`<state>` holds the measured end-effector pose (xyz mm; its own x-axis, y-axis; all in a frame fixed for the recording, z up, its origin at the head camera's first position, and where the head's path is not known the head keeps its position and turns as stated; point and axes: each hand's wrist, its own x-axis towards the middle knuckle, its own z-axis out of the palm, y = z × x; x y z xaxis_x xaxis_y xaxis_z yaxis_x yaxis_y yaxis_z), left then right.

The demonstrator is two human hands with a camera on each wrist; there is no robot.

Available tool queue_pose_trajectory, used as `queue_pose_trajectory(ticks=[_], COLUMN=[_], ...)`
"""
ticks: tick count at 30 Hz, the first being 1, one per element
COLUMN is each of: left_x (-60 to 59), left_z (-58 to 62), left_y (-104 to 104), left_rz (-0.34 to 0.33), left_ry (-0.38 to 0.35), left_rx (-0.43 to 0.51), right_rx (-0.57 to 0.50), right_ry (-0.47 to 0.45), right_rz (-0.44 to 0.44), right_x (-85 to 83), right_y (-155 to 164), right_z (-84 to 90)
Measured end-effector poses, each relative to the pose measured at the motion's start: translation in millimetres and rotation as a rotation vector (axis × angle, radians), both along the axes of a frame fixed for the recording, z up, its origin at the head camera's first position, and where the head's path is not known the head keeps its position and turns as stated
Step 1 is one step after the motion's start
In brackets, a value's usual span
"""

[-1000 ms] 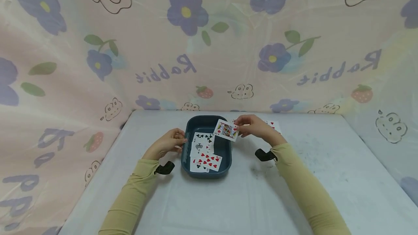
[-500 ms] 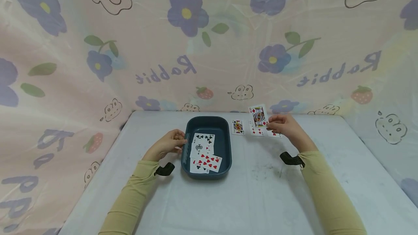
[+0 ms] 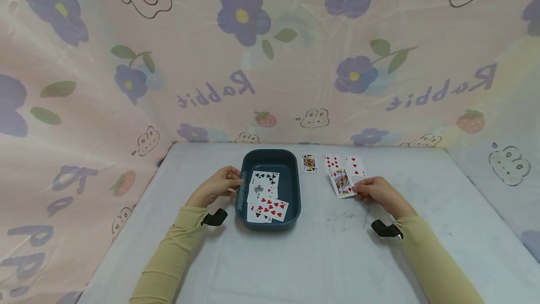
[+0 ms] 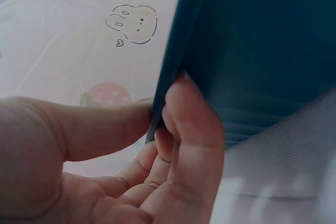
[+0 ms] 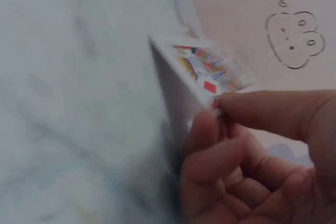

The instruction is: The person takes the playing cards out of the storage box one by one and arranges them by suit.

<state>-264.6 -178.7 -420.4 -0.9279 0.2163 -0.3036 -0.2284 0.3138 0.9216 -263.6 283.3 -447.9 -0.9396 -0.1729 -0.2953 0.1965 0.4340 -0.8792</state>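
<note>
A dark blue tray (image 3: 294,186) stands on the white table and holds several face-up playing cards (image 3: 267,196), clubs at the back and red hearts in front. My left hand (image 3: 219,185) grips the tray's left rim (image 4: 170,72), thumb outside and fingers inside. My right hand (image 3: 373,190) pinches a red face card (image 3: 342,183) by its right edge, low over the table right of the tray. In the right wrist view that face card (image 5: 207,72) sits between thumb and fingers (image 5: 210,135).
Three more cards lie face up behind the held one: a face card (image 3: 309,163), a diamonds card (image 3: 332,162) and a hearts card (image 3: 355,166). A flowered cloth wall (image 3: 270,60) closes the back and both sides of the table (image 3: 329,247).
My right hand carried the face card from over the tray out to the right, then down and nearer to me, below the row of cards. The left hand stayed on the tray.
</note>
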Motion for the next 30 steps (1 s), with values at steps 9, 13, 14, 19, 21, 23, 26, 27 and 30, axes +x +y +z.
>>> queue_pose_trajectory(ticks=[9, 13, 14, 19, 21, 23, 26, 27, 30], left_x=[-2.7, -2.9, -2.8, -3.0, -2.9, -2.8, -2.6, -2.5, -2.2], left_z=[-0.2, -1.6, -2.0, -3.2, -2.9, -2.7, -2.5, -2.5, -2.4], left_y=[0, 0, 0, 0, 0, -1, 0, 0, 0], left_rz=[-0.006, 0.007, 0.008, 0.010, 0.006, 0.006, 0.009, 0.010, 0.013], left_ry=[0.016, -0.001, -0.002, 0.001, 0.007, 0.010, 0.007, 0.006, 0.000], left_rx=[0.008, 0.012, 0.013, 0.016, 0.014, 0.010, 0.011, 0.014, 0.021], right_rx=[-0.005, 0.038, 0.046, 0.074, 0.080, 0.080, 0.085, 0.087, 0.097], right_ry=[-0.026, -0.032, -0.030, -0.042, -0.048, -0.059, -0.064, -0.069, -0.072], right_rz=[-0.022, -0.007, 0.009, 0.048, 0.072, 0.086, 0.109, 0.105, 0.101], right_x=[4.7, 3.7, 3.6, 3.8, 3.8, 3.9, 3.9, 4.0, 4.5], right_y=[-4, -7, -7, -8, -8, -8, -8, -9, -10], right_z=[-7.3, -6.3, -5.8, -2.5, -0.7, 1.4, 3.5, 3.8, 5.0])
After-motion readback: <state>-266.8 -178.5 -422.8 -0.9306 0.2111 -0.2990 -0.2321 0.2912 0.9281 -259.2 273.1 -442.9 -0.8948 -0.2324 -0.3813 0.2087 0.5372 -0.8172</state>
